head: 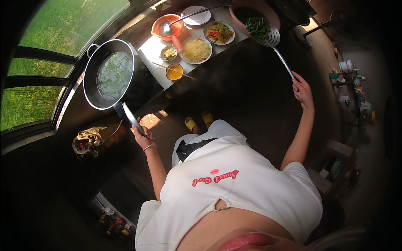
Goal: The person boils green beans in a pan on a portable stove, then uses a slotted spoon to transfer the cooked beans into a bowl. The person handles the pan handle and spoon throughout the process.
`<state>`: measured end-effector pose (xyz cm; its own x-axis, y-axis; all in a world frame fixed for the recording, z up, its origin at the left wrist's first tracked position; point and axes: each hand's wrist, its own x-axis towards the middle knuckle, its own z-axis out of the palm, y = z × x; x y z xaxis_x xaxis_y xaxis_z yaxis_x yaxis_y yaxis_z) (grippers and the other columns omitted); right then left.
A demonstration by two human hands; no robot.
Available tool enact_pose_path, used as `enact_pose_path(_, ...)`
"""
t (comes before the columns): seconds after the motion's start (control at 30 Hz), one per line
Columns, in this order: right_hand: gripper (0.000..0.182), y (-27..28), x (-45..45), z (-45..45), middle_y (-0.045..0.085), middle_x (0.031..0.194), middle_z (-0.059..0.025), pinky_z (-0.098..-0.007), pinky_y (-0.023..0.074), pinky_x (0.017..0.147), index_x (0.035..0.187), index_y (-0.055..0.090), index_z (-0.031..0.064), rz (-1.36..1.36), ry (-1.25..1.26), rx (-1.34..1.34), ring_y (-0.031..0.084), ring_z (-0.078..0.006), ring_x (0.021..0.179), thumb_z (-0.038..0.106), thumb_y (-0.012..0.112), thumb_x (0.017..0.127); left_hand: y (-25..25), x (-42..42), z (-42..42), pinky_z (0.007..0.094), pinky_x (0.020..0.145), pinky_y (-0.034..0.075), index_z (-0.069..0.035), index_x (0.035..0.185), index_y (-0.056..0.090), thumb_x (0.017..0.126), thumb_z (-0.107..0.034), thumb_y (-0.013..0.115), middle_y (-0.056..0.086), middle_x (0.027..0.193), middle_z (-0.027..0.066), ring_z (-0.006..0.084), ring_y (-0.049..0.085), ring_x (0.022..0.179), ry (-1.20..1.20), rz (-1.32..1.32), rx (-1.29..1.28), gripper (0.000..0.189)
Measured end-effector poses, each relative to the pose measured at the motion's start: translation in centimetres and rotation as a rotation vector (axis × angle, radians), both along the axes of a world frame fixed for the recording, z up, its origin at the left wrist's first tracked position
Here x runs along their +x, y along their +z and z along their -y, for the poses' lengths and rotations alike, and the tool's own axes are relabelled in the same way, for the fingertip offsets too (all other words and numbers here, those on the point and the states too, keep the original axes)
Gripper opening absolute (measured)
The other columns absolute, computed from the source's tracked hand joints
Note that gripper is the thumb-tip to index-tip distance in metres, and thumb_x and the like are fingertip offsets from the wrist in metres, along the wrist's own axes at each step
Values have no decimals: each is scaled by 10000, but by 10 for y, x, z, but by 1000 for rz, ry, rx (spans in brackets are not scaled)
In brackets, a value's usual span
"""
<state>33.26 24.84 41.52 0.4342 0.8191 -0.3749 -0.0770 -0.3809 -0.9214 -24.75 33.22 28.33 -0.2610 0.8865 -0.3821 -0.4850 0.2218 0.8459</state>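
Note:
My left hand (pixel 143 135) grips the handle of a deep frying pan (pixel 108 75) at the left. Cloudy liquid with green bits lies in the pan. At the right, my right hand (pixel 302 91) is closed round the metal handle of a slotted skimmer (pixel 272 37). Cut green vegetables (pixel 258 27) lie on the skimmer's head, at the rim of a large pinkish basin (pixel 274 15) with dark contents. Whether the skimmer touches the basin cannot be told.
On the tiled counter (pixel 160 78) stand an orange strainer or bowl (pixel 172 19) with a ladle, a white plate (pixel 199 15), a plate of mixed vegetables (pixel 219 33), a plate of pale shreds (pixel 197 50), a small bowl (pixel 169 54), and a bowl of yellow liquid (pixel 174 72) with chopsticks across it.

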Motion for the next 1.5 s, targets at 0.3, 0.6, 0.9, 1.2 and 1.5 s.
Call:
enact_pose_path(0.3, 358, -51, 62, -140, 650, 855, -180, -431, 525, 634, 1234, 475, 19, 1594, 133, -488, 640, -328, 768, 117, 422, 895, 3, 0, -2, 202, 329, 169, -8, 1177, 500, 954, -433, 346, 331, 466, -41, 52, 253, 349, -7, -18, -4, 505)
enact_pose_path(0.6, 306, -36, 86, -160, 623, 986, -214, -461, 503, 756, 1145, 550, 37, 1426, 13, -370, 594, -362, 941, 160, 418, 898, 0, 0, 1, 207, 330, 179, -9, 1187, 503, 960, -432, 331, 297, 477, -45, 48, 239, 354, 11, -9, 2, 509)
enact_pose_path(0.9, 354, 86, -69, -206, 432, 604, 51, -152, 221, 355, 1269, 471, 49, 281, 400, 157, 307, 5, 401, 149, 477, 929, 6, -7, 0, 215, 342, 245, -44, 1200, 507, 961, -436, 329, 327, 488, -29, 61, 283, 367, -40, -8, -27, 492)
enact_pose_path(1.2, 357, 93, -316, -333, 639, 990, -161, -336, 468, 770, 1198, 542, 43, 1046, 1203, 394, 616, -253, 850, 104, 509, 848, -10, -14, 0, 212, 340, 304, -25, 1144, 527, 958, -423, 341, 384, 503, 0, 77, 341, 363, -52, -33, -15, 477)
enact_pose_path(1.5, 234, 68, -455, -408, 624, 896, -232, -421, 496, 745, 928, 632, -12, 1799, 1356, 385, 615, -367, 864, 33, 499, 740, -14, -14, 5, 210, 352, 314, -23, 1138, 530, 948, -432, 375, 403, 515, 3, 81, 355, 370, -10, 8, -49, 476)
